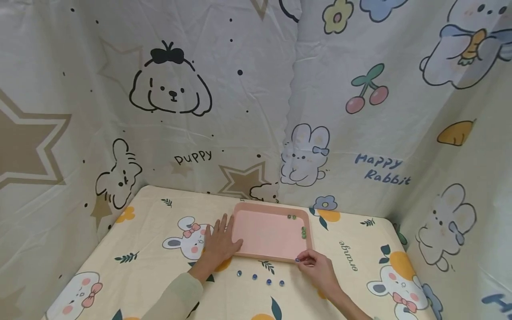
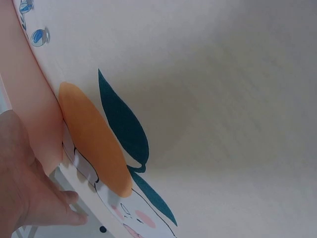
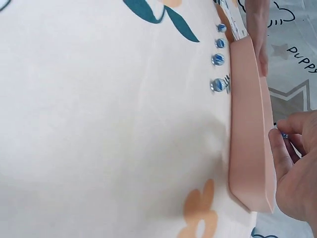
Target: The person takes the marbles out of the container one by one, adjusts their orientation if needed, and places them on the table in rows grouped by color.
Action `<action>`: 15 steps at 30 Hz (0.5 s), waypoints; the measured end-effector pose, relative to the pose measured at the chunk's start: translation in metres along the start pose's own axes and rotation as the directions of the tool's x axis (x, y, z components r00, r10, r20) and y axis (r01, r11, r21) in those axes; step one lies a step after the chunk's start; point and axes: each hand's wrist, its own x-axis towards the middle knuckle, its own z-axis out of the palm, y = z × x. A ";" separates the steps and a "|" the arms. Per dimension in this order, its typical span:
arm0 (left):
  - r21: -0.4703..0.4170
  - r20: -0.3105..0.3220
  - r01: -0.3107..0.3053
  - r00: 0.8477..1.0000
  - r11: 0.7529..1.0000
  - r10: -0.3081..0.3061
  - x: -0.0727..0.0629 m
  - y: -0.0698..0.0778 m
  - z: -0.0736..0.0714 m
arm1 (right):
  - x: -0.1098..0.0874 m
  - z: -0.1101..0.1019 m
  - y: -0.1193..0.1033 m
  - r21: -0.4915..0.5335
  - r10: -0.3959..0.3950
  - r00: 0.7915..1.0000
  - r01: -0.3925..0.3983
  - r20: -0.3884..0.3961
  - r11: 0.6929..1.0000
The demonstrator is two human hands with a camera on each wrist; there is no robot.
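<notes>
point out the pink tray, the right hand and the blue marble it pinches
Pink tray (image 1: 264, 235), head view: bare floor.
Right hand (image 1: 319, 270), head view: its middle.
Blue marble (image 3: 284, 135), right wrist view: its exposed side.

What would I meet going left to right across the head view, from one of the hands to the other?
Left hand → first blue marble → second blue marble → third blue marble → fourth blue marble → pair of green marbles inside the pink tray → right hand.
</notes>
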 end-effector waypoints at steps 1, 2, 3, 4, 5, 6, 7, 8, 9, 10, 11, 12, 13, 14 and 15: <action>0.003 0.001 0.002 1.000 1.000 -0.002 0.000 0.000 0.000 | -0.002 0.001 0.001 -0.002 0.002 1.000 -0.002 0.002 1.000; 0.006 0.004 0.004 1.000 1.000 -0.004 0.001 0.000 0.000 | -0.004 0.002 0.003 -0.007 0.000 1.000 0.000 0.004 1.000; 0.003 0.001 0.004 1.000 1.000 -0.004 0.001 0.000 0.000 | -0.005 0.003 0.004 -0.010 0.003 1.000 -0.003 0.005 1.000; 0.001 -0.001 0.004 1.000 1.000 -0.004 0.001 0.000 0.001 | -0.006 0.004 0.007 -0.016 0.006 1.000 -0.006 0.007 1.000; 0.003 0.005 0.007 1.000 1.000 -0.007 0.001 0.000 0.000 | -0.007 0.005 0.009 -0.025 0.011 1.000 -0.010 0.010 1.000; 0.003 0.008 0.007 1.000 1.000 -0.007 0.002 0.000 0.000 | -0.008 0.005 0.011 -0.040 -0.003 1.000 0.004 0.012 0.999; 0.003 0.012 0.007 1.000 1.000 -0.007 0.002 0.000 0.000 | -0.009 0.006 0.014 -0.048 0.000 1.000 0.001 0.016 0.999; -0.001 0.010 0.006 1.000 1.000 -0.006 0.002 0.000 0.000 | -0.010 0.007 0.016 -0.055 0.002 1.000 -0.001 0.023 0.999; -0.006 0.007 0.004 1.000 1.000 -0.004 0.001 0.000 0.000 | -0.010 0.008 0.018 -0.061 0.007 1.000 -0.005 0.031 0.998; -0.004 0.008 0.004 1.000 1.000 -0.004 0.001 0.001 0.000 | -0.011 0.009 0.020 -0.067 0.010 0.999 -0.007 0.040 0.998; -0.004 0.010 0.004 1.000 1.000 -0.004 0.001 0.001 0.000 | -0.013 0.010 0.022 -0.072 0.014 0.999 -0.010 0.052 0.997; -0.009 0.004 0.002 1.000 1.000 -0.002 0.000 0.001 -0.001 | -0.014 0.011 0.023 -0.075 0.014 0.998 -0.009 0.066 0.997; -0.010 0.004 0.002 1.000 1.000 -0.001 0.000 0.001 -0.001 | -0.015 0.012 0.024 -0.073 0.036 0.996 -0.030 0.081 0.997; -0.012 0.003 0.001 1.000 1.000 -0.001 0.000 0.001 -0.001 | -0.016 0.013 0.025 -0.074 0.040 0.995 -0.033 0.095 0.997; -0.014 0.002 0.000 1.000 1.000 0.000 0.000 0.001 -0.001 | -0.017 0.014 0.026 -0.075 0.047 0.993 -0.039 0.109 0.996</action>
